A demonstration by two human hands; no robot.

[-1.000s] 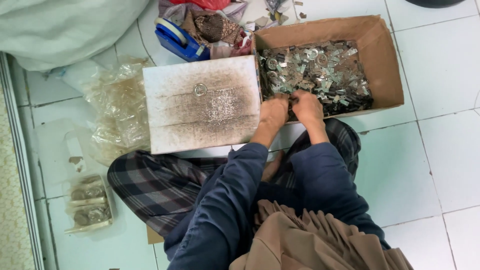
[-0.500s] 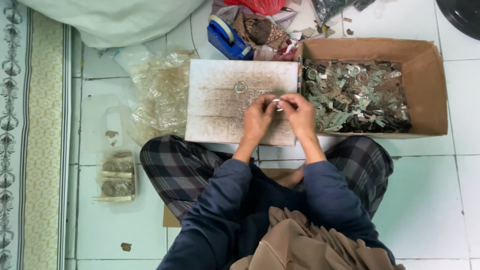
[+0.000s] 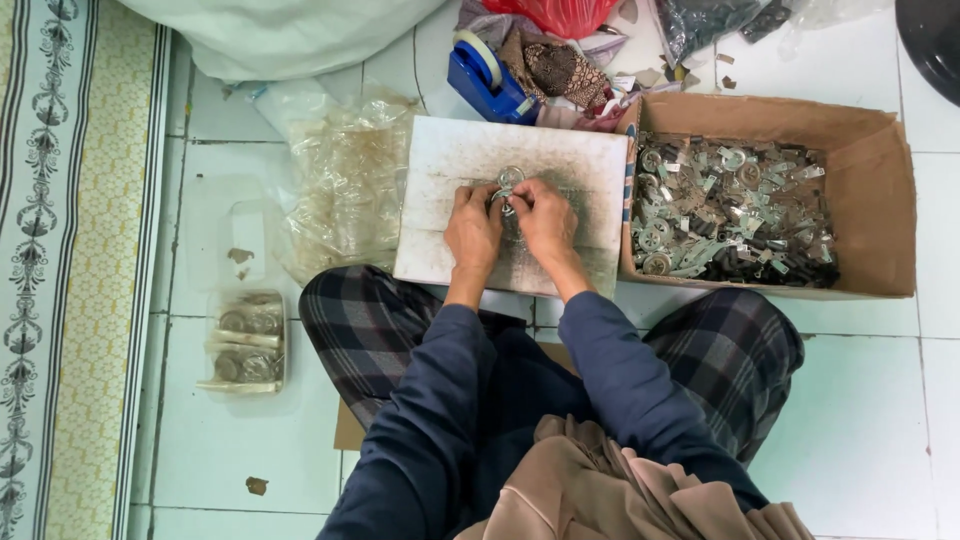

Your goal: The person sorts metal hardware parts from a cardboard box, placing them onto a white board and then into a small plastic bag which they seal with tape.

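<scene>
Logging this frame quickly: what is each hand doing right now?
Left hand: closed, pinching the small metal ring part over the white board.
Right hand: closed on the same part.

A blue tape dispenser [image 3: 487, 72] lay at the top of the white tiled floor [image 3: 880, 420], beside a heap of patterned cloth scraps [image 3: 555, 65] and a red plastic bag [image 3: 562, 14]. Crumpled clear plastic bags [image 3: 345, 180] sat to the left. Nearer the patterned mat [image 3: 70, 270], a small clear packet of round metal pieces [image 3: 245, 342] rested on the tiles.
</scene>
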